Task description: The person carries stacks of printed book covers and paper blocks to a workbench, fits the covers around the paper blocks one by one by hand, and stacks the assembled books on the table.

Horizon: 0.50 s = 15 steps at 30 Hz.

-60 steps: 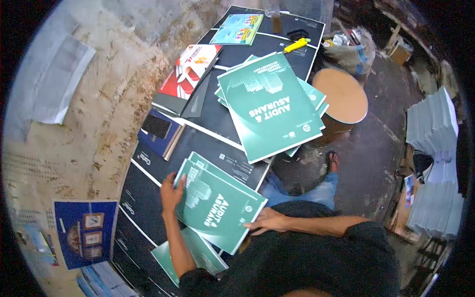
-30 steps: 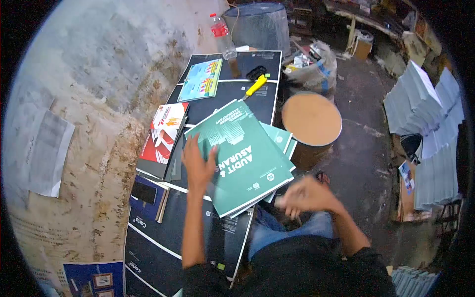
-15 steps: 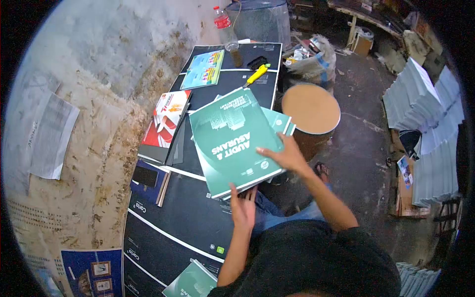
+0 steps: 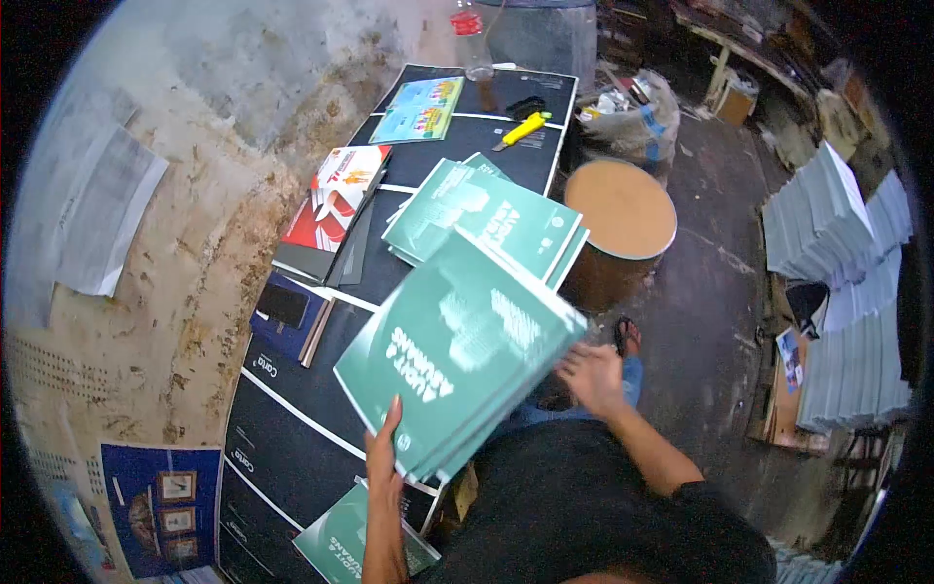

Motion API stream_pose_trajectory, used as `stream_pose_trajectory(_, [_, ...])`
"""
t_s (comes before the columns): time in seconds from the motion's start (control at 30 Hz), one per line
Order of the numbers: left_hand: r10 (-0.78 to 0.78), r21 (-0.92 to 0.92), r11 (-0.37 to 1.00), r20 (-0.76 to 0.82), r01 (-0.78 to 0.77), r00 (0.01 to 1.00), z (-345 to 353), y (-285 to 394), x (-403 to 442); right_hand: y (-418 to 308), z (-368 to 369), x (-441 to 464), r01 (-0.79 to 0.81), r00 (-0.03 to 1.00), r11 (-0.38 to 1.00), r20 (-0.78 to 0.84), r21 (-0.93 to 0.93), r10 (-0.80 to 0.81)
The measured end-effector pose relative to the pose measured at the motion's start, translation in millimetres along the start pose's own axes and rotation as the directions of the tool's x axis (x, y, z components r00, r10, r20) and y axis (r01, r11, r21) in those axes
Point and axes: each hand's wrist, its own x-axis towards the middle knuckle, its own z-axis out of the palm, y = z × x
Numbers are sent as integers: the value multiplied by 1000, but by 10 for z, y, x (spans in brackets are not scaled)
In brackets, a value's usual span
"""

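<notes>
Several stacked green booklets [image 4: 467, 341] are tilted above the black table. My left hand [image 4: 385, 450] grips their lower left corner, thumb on the top cover. At their right edge is my right hand [image 4: 592, 378], its fingers apart and partly behind the edge; whether it bears any weight is unclear. Behind them lies a fanned pile of green booklets [image 4: 496, 209]. Another green booklet [image 4: 341, 535] rests at the table's near end, beside my left forearm.
The black table [image 4: 292, 399] also holds a red-and-white book [image 4: 336, 200], a phone [image 4: 283, 304], a yellow cutter [image 4: 523, 129], colourful sheets [image 4: 416, 109] and a bottle [image 4: 474, 49]. A round drum [image 4: 620, 209] stands right of it; tall paper stacks [image 4: 827, 214] are further right.
Both hands have lifted a stack of booklets off the pile, turned it and brought it nearer my body. The fanned pile behind is now uncovered.
</notes>
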Motion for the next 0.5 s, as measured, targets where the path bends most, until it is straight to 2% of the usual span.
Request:
stream_pose_trajectory(0.07, [-7,45,999,0,7,1000,-429,-102,-146,-357,17,23,-119,990,979,58,-164,130])
stream_pose_trajectory(0.1, [-4,24,1000,3,4,1000,-598,-161,-240,-519,357,-85,-291,935,900,101,-325,339])
stream_pose_trajectory(0.13, [-10,20,1000,-18,11,1000,-701,-137,-336,-515,531,-39,-456,841,817,129,-353,526])
stream_pose_trajectory(0.17, [-93,145,984,-54,100,994,-797,-85,-465,-340,567,8,-299,805,553,105,-778,584])
stream_pose_trajectory(0.2, [-166,257,948,-97,186,981,-876,-76,-567,-169,621,73,-33,777,145,65,-989,626])
stream_pose_trajectory(0.23, [-67,288,954,-60,82,996,-992,-218,-582,64,676,-135,69,922,7,67,-998,382])
stream_pose_trajectory(0.27, [-49,278,958,-79,69,996,-1111,-278,-660,110,799,-200,90,926,77,112,-993,361])
stream_pose_trajectory(0.33, [207,432,892,-134,-130,969,-1143,-304,-817,123,993,-255,101,920,36,107,-994,377])
stream_pose_trajectory(0.37, [194,466,879,-149,-104,970,-1173,-210,-921,98,1122,-344,97,915,22,98,-995,391])
stream_pose_trajectory(0.4, [182,454,887,-173,-85,968,-1369,-255,-900,77,1337,-412,207,919,98,228,-973,322])
stream_pose_trajectory(0.43, [298,473,864,-205,-172,932,-1459,-235,-896,75,1514,-393,326,904,163,357,-931,237])
stream_pose_trajectory(0.47, [386,451,861,-275,-237,880,-1584,-209,-836,103,1605,-341,420,883,112,434,-901,178])
stream_pose_trajectory(0.5, [493,510,796,-230,-327,839,-1697,-136,-754,154,1629,-217,538,838,21,537,-843,93])
